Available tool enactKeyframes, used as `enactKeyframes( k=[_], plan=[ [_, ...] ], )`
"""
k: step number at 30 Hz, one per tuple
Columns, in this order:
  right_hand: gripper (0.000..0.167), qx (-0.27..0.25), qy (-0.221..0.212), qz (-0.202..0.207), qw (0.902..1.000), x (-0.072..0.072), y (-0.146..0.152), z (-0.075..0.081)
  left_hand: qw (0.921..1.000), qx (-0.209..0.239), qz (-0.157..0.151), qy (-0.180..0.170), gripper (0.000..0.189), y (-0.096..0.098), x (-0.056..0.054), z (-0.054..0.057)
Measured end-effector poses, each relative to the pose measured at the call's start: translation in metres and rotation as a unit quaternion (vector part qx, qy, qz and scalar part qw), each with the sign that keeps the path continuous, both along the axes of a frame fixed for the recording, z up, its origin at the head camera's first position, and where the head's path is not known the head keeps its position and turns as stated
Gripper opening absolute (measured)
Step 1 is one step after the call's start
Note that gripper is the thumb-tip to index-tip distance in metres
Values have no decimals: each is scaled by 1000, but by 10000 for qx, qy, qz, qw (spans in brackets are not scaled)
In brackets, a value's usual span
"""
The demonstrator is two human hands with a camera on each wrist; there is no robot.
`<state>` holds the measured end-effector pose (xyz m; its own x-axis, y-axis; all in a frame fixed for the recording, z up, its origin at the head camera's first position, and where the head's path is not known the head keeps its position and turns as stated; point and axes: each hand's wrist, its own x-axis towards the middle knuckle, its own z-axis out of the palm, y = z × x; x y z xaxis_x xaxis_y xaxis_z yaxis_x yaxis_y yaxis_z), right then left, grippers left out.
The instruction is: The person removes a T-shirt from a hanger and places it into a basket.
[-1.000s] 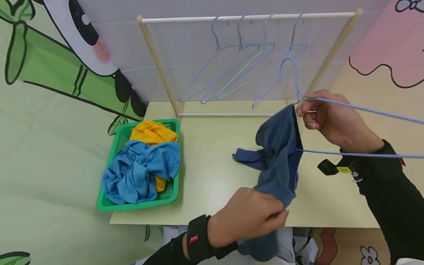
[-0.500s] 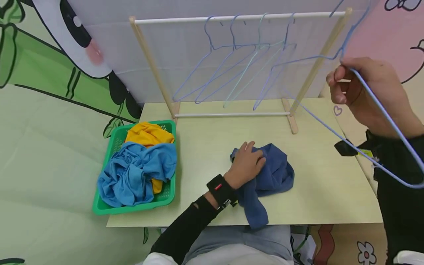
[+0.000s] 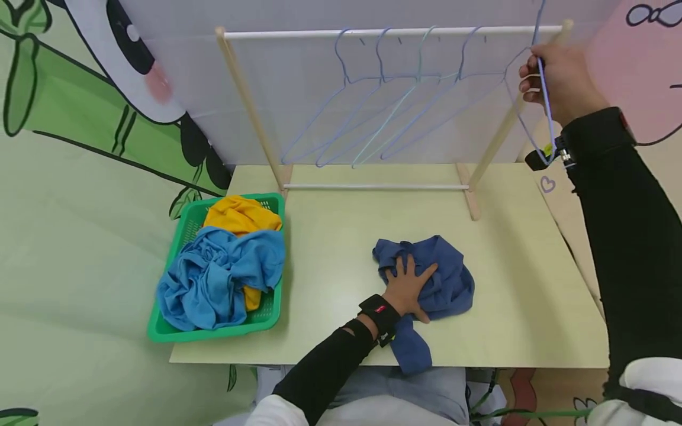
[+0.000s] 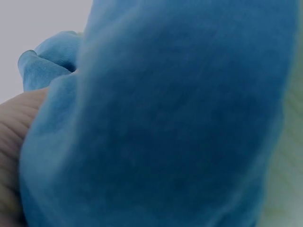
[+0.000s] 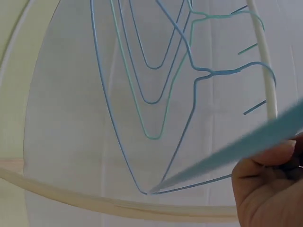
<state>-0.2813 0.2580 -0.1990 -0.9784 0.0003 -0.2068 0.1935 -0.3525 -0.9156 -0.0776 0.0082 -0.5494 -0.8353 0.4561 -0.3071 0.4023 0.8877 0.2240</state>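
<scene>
A dark blue crumpled garment [image 3: 450, 287] lies on the table, one narrow part reaching the front edge. My left hand [image 3: 406, 291] rests on it with fingers spread. In the left wrist view the blue cloth [image 4: 175, 113] fills most of the picture, beside a bit of the hand [image 4: 16, 156]. Up at the right end of the rack, my right hand [image 3: 567, 77] grips a blue wire hanger [image 3: 547, 103], its hook pointing up by the rail. The right wrist view shows the hanger's blurred wire [image 5: 227, 153] crossing in front of the right hand [image 5: 267, 187].
Several blue and green hangers [image 3: 421, 100] hang from the white rail [image 3: 298, 34] of a wooden rack. At the table's [image 3: 330, 284] left stands a green basket [image 3: 269, 319] holding a yellow garment [image 3: 240, 214] and a light blue garment [image 3: 213, 278].
The dark blue garment has come off the hanger and down onto the table. My right hand has carried the hanger up to the rail's right end. My left hand now lies spread on the garment.
</scene>
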Motion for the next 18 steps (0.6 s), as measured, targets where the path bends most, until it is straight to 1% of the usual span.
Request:
enactKeyframes(
  k=[2, 4, 8, 12, 14, 18],
  plan=[
    [39, -6, -251, 53, 9997, -6, 2, -9, 9999, -51, -66, -95, 141, 2, 2, 0],
    [40, -26, -482, 78, 9988, -9, 3, -17, 9999, -68, -91, -100, 139, 4, 5, 0],
    [38, -90, -709, 179, 9973, -10, 1, -32, 9999, -94, -76, -54, 137, 7, 8, 0],
    [39, -113, -849, 333, 9958, -9, -1, -44, 9998, -176, 62, -36, 129, 10, 8, 0],
    [39, 15, -881, 420, 9952, -8, -1, -49, 9996, -238, 123, 78, 120, 12, 8, 1],
    [38, 431, -973, 784, 9912, -6, 2, -54, 9978, -384, 230, 481, 86, 13, 8, 0]
  ],
)
